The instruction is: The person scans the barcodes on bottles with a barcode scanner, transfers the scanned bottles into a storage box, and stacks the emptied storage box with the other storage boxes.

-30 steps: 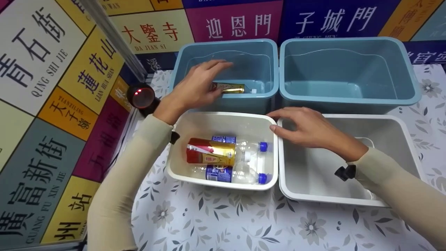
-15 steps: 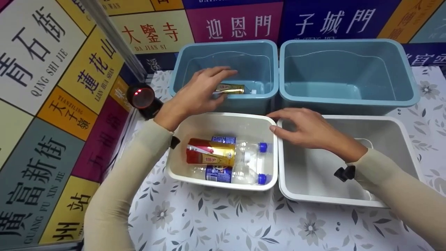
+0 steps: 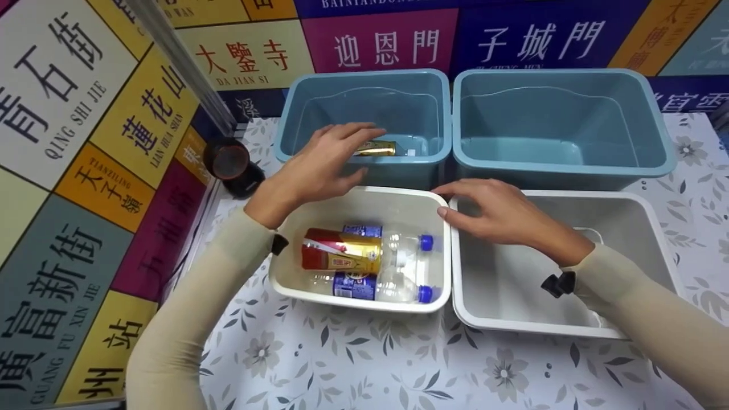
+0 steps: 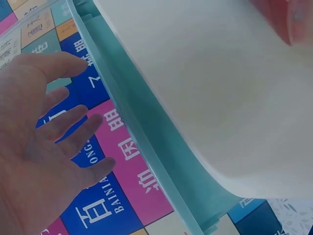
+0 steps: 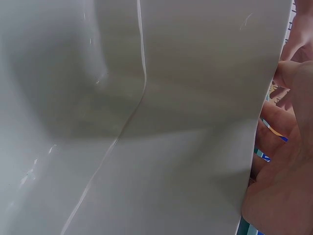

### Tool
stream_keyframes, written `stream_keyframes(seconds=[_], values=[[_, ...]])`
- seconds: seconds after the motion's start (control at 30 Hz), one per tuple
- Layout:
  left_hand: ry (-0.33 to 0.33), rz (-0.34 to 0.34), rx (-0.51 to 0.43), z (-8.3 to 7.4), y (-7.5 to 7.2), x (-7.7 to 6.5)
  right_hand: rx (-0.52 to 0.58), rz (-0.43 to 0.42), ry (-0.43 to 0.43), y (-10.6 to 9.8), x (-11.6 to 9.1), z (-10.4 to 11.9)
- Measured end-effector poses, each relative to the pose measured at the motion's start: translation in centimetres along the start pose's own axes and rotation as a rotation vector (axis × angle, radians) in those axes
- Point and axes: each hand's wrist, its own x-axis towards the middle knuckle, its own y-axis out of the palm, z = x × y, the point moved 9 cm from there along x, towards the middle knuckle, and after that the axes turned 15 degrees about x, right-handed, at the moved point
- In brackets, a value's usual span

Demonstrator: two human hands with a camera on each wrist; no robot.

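My left hand (image 3: 319, 171) hovers over the near rim of the left blue bin (image 3: 364, 78), fingers spread and loosely bent, holding nothing. In the left wrist view the same hand (image 4: 49, 132) has an open palm. Inside that bin lies a bottle (image 3: 379, 149) with a gold label and white cap, partly hidden by the fingers. My right hand (image 3: 495, 210) rests at the meeting rims of the two white bins, fingertips at the back corner. In the left white bin (image 3: 364, 307), a red-and-gold bottle (image 3: 342, 251) lies across clear bottles (image 3: 356, 286) with blue labels and caps.
The right white bin (image 3: 512, 319) stands under my right forearm. Behind it is the right blue bin (image 3: 558, 168). A black device (image 3: 232, 165) with a round face stands at the left, beside a sign-covered wall (image 3: 74, 256). A flowered cloth (image 3: 387, 364) covers the table.
My left hand has drawn back and down from the left blue bin toward the white one, apart from the gold-labelled bottle. The head view has shifted slightly. My right hand keeps its place.
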Motion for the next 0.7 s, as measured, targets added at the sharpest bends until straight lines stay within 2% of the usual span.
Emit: stream_keyframes(seconds=[0.33,0.57,0.7], values=[[0.039,-0.026,0.017,-1.0,-0.3,-0.7,0.002,-0.019,-0.030,-0.2,-0.2,0.0],[0.020,-0.003,-0.013,-1.0,0.0,-1.6,0.003,-0.015,-0.029,-0.1,0.0,0.1],[0.030,-0.017,-0.023,-1.2,0.1,-2.0,0.004,-0.013,-0.038,-0.1,0.1,0.3]])
